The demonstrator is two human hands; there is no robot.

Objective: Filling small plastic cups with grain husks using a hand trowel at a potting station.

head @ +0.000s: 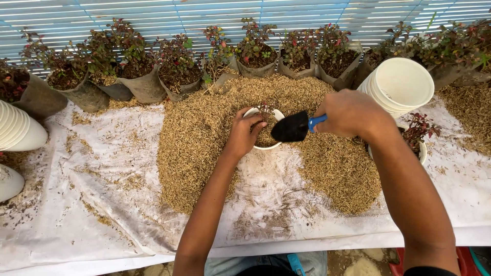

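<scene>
From the head view, a work table covered with a white sheet (102,168) fills the scene, and a broad heap of tan husk mix (204,133) spreads across its middle, with thinner scatterings trailing off toward the near edge. In the heap sits a small white pot (270,145), partly filled with the mix and holding a little red-leaved plant (265,108). The left hand (244,134) rests on the pot's near rim, its fingers curled over the edge and into the mix. The right hand (353,113) is closed tight around the blue handle of a black scoop (291,128), whose blade hovers over the right side of the pot. Along the far edge of the table stands a row of dark grow bags (148,84), each with a red-and-green seedling in soil. Behind them runs a pale slatted wall (153,15) with light coming through. A stack of white pots (401,84) lies on its side just beyond the right hand, and another potted seedling (420,130) stands beside the right forearm. More white pots (18,130) lie at the left edge. Below the table edge, bare ground shows
</scene>
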